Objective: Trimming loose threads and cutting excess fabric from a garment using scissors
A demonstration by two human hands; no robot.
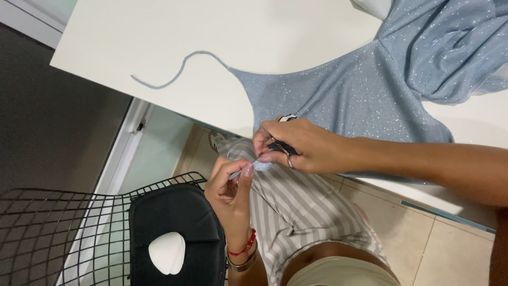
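A light-blue glittery garment [360, 95] lies on the white table [159, 37], spread toward the top right. One thin strap [174, 77] curls loose across the tabletop. My right hand [301, 145] reaches in from the right at the table's near edge and grips small dark-handled scissors [281, 149]. My left hand [230, 188], with a red bracelet on its wrist, pinches the end of a second blue strap [259, 166] just below the scissors. Both hands meet above my lap in striped shorts [301, 206].
A black wire chair [63, 233] stands at bottom left with a black cushion [174, 222] and a white rounded object [166, 253] on it. Beige floor tiles [439, 249] show below the table edge. A shoe [215, 140] peeks out by the table.
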